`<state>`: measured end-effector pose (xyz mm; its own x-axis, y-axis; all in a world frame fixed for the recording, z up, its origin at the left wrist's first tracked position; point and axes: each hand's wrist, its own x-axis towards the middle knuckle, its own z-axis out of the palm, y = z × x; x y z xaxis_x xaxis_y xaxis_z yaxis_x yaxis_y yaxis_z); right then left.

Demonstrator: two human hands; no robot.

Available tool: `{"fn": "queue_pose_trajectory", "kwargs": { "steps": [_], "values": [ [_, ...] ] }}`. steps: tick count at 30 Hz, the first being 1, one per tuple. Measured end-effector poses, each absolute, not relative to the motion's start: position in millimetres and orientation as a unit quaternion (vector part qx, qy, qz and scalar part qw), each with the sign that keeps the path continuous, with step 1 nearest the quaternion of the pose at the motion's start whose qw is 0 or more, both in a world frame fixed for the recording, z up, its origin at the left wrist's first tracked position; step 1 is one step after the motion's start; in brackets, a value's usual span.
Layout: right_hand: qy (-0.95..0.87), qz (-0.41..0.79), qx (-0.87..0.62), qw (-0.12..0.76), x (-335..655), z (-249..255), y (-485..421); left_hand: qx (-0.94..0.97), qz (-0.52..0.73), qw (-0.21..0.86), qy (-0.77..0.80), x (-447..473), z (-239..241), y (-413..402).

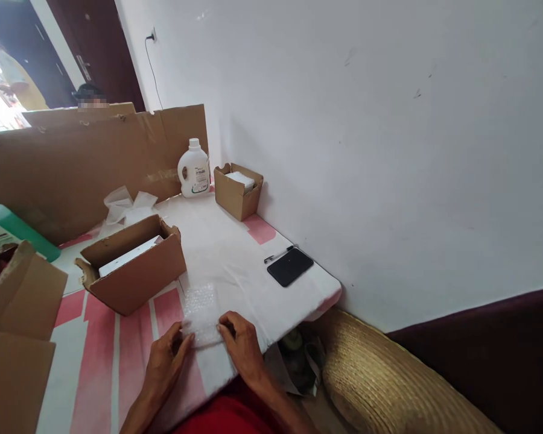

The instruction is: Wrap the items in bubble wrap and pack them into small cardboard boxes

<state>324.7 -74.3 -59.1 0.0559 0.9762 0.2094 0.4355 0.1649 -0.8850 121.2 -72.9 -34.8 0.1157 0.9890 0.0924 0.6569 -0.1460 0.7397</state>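
A clear sheet of bubble wrap (201, 310) lies flat on the table near its front edge, partly folded at the near end. My left hand (169, 352) pinches its left side between thumb and fingers. On the opposite side, my right hand (241, 337) grips the right edge in the same way. Whether anything lies inside the wrap, I cannot tell. Just beyond my left hand stands an open cardboard box (140, 280) with a flat white item (129, 256) in it.
A black phone (290, 267) and a pen (278, 255) lie to the right. Farther back are a smaller box (235, 202), a white jug (194, 172) and plastic bags (129, 208). A green bottle (18, 229) and cardboard (18, 374) occupy the left. The wall (366, 150) borders the table.
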Motion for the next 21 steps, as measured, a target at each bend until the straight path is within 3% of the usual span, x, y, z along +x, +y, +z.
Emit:
{"fn": "queue_pose_trajectory", "kwargs": {
  "steps": [5,8,12,18,21],
  "values": [
    [-0.622,0.246,-0.612,0.422,319.2,-68.5,-67.3,0.656,0.351,0.209,0.635,133.8,-43.8,-71.6],
    [-0.623,0.242,-0.624,0.406,317.8,-69.7,-65.0,0.688,0.391,0.047,0.61,135.1,-49.9,-80.3],
    [-0.626,0.241,-0.632,0.389,317.2,-68.0,-62.3,0.819,0.295,-0.088,0.484,127.9,-57.0,-87.1],
    [-0.682,0.281,-0.54,0.405,333.7,-61.5,-70.1,0.88,0.252,-0.116,0.386,111.8,-63.0,-63.2],
    [-0.75,0.255,-0.487,0.369,343.6,-59.4,-68.4,0.885,0.268,-0.034,0.381,109.4,-54.7,-56.2]
  ]
}}
